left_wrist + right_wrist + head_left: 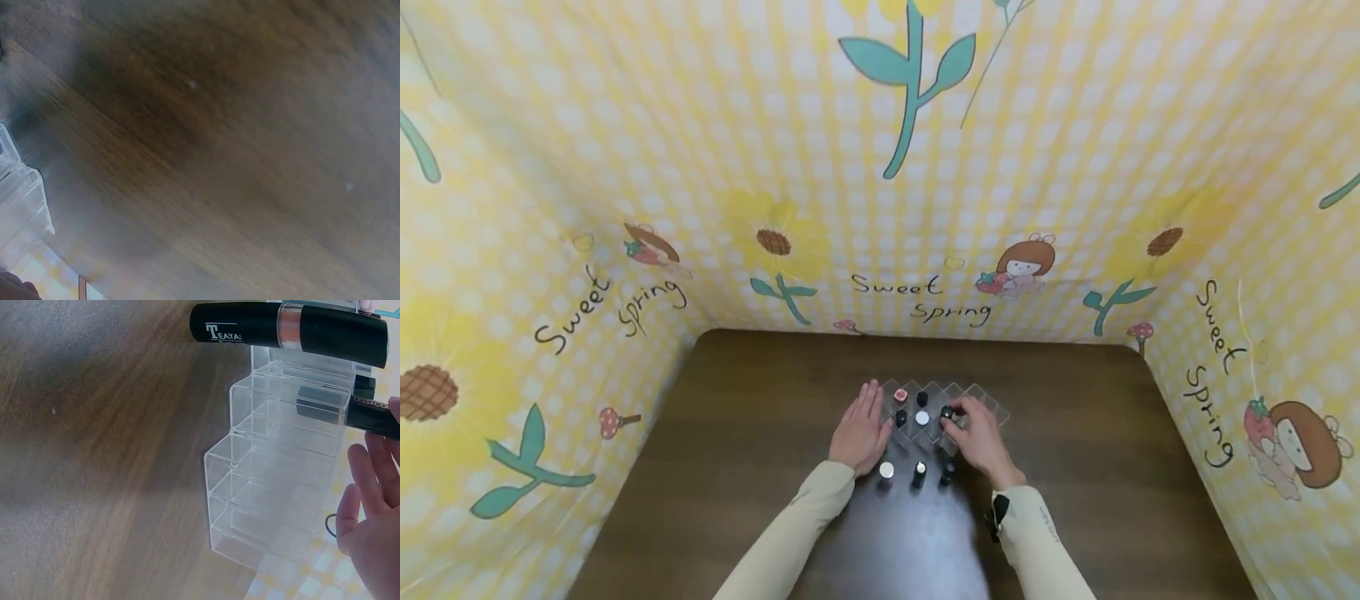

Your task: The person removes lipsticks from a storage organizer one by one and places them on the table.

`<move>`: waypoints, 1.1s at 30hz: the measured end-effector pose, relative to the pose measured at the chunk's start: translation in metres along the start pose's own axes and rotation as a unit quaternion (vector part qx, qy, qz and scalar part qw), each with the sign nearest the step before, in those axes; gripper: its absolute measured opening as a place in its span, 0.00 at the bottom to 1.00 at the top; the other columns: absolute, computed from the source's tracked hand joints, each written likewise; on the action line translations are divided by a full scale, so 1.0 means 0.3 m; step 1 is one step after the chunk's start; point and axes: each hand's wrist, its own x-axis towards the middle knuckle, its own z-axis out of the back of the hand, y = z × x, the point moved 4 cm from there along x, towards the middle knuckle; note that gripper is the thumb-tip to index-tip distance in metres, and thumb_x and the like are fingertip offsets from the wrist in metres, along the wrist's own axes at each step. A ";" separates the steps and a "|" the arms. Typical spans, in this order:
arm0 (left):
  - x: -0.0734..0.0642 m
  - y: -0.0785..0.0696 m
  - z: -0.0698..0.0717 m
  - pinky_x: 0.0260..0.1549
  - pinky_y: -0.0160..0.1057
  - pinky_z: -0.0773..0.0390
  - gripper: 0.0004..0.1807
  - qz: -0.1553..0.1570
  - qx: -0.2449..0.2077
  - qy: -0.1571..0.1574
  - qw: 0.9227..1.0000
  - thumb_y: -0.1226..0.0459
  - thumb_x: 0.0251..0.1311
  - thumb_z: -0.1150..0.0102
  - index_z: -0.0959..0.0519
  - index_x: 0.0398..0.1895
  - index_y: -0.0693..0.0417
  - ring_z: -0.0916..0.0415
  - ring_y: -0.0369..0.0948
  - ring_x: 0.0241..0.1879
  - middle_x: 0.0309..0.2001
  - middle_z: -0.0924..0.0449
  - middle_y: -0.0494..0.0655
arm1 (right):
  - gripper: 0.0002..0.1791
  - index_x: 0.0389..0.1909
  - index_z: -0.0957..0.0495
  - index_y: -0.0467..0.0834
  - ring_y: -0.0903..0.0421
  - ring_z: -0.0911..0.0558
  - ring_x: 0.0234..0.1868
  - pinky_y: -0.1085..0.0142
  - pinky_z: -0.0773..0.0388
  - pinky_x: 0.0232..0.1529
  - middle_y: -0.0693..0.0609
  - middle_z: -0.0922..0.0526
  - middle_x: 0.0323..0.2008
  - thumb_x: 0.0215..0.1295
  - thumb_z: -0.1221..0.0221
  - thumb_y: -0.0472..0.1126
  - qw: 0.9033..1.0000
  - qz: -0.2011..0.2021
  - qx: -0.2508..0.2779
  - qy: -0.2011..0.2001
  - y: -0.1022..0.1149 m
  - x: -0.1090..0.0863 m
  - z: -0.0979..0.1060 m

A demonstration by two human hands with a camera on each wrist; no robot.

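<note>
A clear stepped lipstick organizer (992, 408) sits on the table between both hands. My right hand (979, 437) pinches the top of a black lipstick tube (947, 412) over its right half. In the right wrist view the lower part of that lipstick (372, 415) shows inside a clear compartment, with the fingers curled at its upper end. My left hand (857, 429) lies at the organizer's left end, its fingers straight. Other tubes stand in the organizer: one red-topped (901, 396), one white-topped (922, 417), and two black ones (922, 399).
In front of the organizer stand a white-capped tube (887, 472), a black tube (919, 475) and another black tube (947, 475). One black lipstick with a pinkish band (237, 324) crosses the right wrist view. Patterned cloth (910, 208) walls the brown table (760, 367).
</note>
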 end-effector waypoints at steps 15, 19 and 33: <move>-0.249 -0.026 -0.074 0.69 0.50 0.39 0.34 0.030 -0.021 0.004 0.999 0.51 0.71 0.57 0.41 0.72 0.64 0.49 0.52 0.75 0.75 0.47 0.57 | 0.09 0.37 0.20 0.45 0.56 0.20 0.39 0.61 0.22 0.43 0.54 0.18 0.35 0.55 0.33 0.36 0.999 -0.020 0.045 0.008 -0.023 -0.185 -0.095; -0.249 -0.055 -0.075 0.69 0.50 0.39 0.34 0.029 -0.019 0.005 0.999 0.51 0.71 0.58 0.41 0.72 0.64 0.49 0.51 0.75 0.75 0.47 0.56 | 0.10 0.37 0.20 0.45 0.56 0.20 0.39 0.60 0.22 0.43 0.54 0.18 0.35 0.55 0.33 0.35 0.999 -0.021 0.047 0.000 -0.024 -0.200 -0.067; -0.027 -0.005 0.004 0.71 0.50 0.43 0.35 0.011 0.000 0.001 1.000 0.50 0.72 0.62 0.45 0.74 0.63 0.54 0.50 0.76 0.77 0.52 0.55 | 0.11 0.40 0.20 0.43 0.55 0.20 0.40 0.59 0.23 0.42 0.52 0.19 0.36 0.56 0.33 0.36 0.999 0.017 0.040 -0.031 0.028 -0.004 0.023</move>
